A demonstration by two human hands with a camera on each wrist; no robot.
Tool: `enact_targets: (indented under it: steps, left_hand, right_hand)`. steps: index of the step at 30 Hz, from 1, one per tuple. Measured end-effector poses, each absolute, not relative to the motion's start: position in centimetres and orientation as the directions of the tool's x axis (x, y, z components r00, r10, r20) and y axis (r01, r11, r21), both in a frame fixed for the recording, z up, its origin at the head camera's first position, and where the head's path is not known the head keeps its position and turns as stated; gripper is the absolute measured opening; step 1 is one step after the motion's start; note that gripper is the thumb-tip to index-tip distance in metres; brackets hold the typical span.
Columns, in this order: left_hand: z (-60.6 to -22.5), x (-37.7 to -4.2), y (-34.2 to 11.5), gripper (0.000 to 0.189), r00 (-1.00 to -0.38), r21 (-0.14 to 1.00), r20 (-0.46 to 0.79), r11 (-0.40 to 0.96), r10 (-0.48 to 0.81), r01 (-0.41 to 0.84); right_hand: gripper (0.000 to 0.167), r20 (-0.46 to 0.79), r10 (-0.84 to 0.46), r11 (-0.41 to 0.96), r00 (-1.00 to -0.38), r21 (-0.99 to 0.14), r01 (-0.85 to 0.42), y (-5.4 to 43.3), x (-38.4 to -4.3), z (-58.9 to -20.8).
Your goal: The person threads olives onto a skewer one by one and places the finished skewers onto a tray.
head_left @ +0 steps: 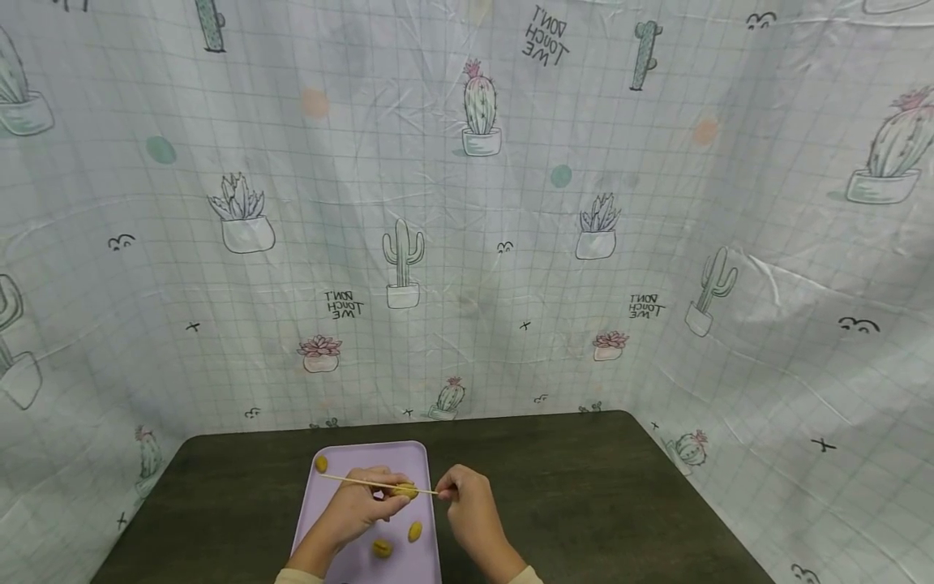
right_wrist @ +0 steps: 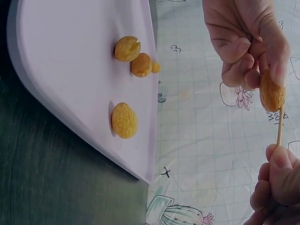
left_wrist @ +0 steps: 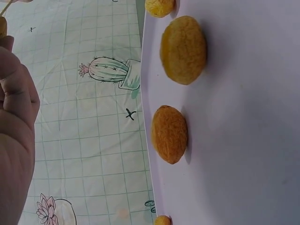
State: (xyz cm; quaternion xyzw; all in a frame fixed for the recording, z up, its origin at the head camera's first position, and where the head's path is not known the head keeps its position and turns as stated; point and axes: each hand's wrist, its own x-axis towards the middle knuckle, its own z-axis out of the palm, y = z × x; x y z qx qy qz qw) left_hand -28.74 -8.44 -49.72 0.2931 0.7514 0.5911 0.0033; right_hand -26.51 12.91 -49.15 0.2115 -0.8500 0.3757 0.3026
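Left hand (head_left: 357, 504): grips yellow puff (right_wrist: 270, 96) | Right hand (head_left: 470, 504): pinches thin stick (right_wrist: 280, 126) touching puff | Other puffs (right_wrist: 124, 120): rest on lilac tray (right_wrist: 70, 56)

White gridded backdrop sheet (head_left: 438, 186), printed potted cacti (head_left: 402, 264), black lettering (head_left: 344, 306), dark brown table (head_left: 598, 495)

A wrinkled, yellow-brown oval piece (right_wrist: 270, 96) is held above the tray (head_left: 365, 456), near its right edge. A thin pale stick (right_wrist: 280, 126) touches it, extending toward the left edge.
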Motion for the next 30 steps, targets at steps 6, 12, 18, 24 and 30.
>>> enact_targets:
  steps: [6,12,18,24,30]
  left_hand:
    - [-49.5,-28.5,-8.3,0.025,-0.872,0.931,0.265,0.124,0.412,0.342]
    - [-49.2,-28.4,-8.4,0.03,-0.922,0.971,0.158,0.112,0.352,0.209]
    - [-49.3,-28.5,-9.2,0.031,-0.919,0.938,0.177,0.221,0.353,0.266]
    - [-50.3,-28.3,-9.6,0.023,-0.858,0.851,0.184,0.358,0.48,0.383]
    - [-50.9,-27.7,-10.8,0.018,-0.845,0.803,0.096,0.46,0.526,0.378]
  right_hand:
    - [0.029,0.66,-0.136,0.623,-0.739,-0.523,-0.582,12.7,-26.7,-49.0]
    - [0.021,0.657,-0.137,0.594,-0.742,-0.545,-0.592,12.7,-26.8,-48.6]
    - [0.016,0.609,-0.131,0.572,-0.783,-0.598,-0.561,13.2,-27.0,-48.3]
    - [0.016,0.593,-0.101,0.589,-0.799,-0.612,-0.528,14.1,-27.4,-48.5]
    - [0.016,0.581,-0.082,0.592,-0.81,-0.625,-0.509,14.3,-27.5,-48.5]
